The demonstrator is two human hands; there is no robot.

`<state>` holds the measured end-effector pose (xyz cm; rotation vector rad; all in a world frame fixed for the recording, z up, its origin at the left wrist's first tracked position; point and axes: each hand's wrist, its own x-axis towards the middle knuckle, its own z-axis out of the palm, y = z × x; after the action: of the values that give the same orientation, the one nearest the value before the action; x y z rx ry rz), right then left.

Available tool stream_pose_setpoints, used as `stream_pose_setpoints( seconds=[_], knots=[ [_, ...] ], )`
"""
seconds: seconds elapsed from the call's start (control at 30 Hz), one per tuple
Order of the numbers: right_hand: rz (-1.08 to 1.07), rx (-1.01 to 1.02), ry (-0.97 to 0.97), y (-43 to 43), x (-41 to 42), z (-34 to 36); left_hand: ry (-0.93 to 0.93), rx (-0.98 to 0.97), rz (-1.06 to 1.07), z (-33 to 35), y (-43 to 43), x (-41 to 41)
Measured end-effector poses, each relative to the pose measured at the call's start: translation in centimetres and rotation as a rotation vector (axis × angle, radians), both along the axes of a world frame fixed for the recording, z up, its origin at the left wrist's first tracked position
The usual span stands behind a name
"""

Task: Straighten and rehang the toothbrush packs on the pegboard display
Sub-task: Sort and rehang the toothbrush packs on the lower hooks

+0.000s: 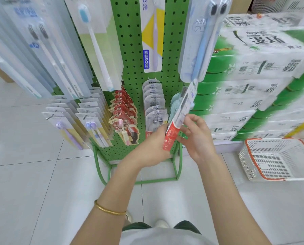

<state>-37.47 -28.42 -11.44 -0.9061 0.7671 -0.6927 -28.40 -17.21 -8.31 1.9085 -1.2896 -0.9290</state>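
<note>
A toothbrush pack (pixel 180 114) with a red lower end and clear upper blister is held edge-on in front of the green pegboard (pixel 132 50). My left hand (pixel 153 142) grips its red bottom from the left. My right hand (pixel 196 135) pinches its middle from the right. Behind the held pack, a row of similar grey-and-red packs (pixel 154 105) hangs on a lower hook. Red children's packs (pixel 124 112) and purple-brush packs (pixel 94 121) hang further left. Larger packs hang on the upper hooks, among them a blue-and-grey twin pack (pixel 200 41).
Stacked white-and-green cartons (pixel 253 76) stand right of the green display stand. A white shopping basket with an orange rim (pixel 276 160) sits on the tiled floor at the right. Pale teal packs (pixel 176 105) hang at the board's lower right, partly hidden.
</note>
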Motion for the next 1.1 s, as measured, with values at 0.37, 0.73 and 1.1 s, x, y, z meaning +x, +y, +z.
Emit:
stream_pose_setpoints(
  seconds=[0.37,0.73,1.1],
  knots=[
    [0.077,-0.191,-0.007,-0.3,-0.8,0.6,0.373,-0.071,0.359,-1.5,0.0,-0.2],
    [0.371,-0.215,-0.036,-0.3,-1.4,-0.1,0.322,-0.398,0.679,2.1,-2.2,2.0],
    [0.507,-0.119,-0.063,-0.5,-1.9,-0.6,0.413,-0.403,0.693,2.5,-2.4,2.6]
  ],
)
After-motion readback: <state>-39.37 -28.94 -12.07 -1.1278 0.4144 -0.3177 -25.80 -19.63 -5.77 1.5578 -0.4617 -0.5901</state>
